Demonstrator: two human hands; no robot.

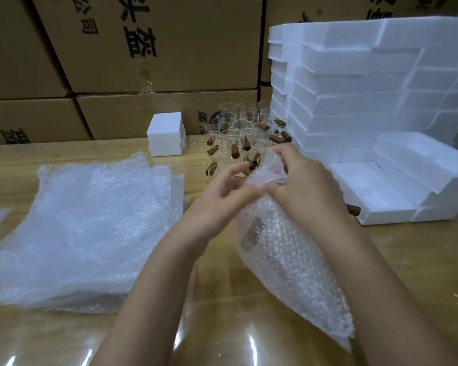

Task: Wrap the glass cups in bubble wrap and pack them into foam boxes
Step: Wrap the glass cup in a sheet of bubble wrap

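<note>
Both hands work at the top edge of a bubble wrap sheet (288, 260) held above the table. My left hand (222, 196) pinches the wrap's upper edge from the left. My right hand (302, 186) grips the same edge from the right, fingers curled over it. A brown handle of a glass cup (255, 231) shows dimly through the wrap. Behind the hands stands a cluster of clear glass cups (238, 136) with brown wooden handles. An open foam box (365, 186) lies to the right of the hands.
A thick pile of bubble wrap sheets (85, 228) lies on the wooden table (222, 313) at the left. A tall stack of white foam boxes (354, 88) fills the right. A small foam box (165, 133) stands behind. Cardboard cartons (143, 48) wall the back.
</note>
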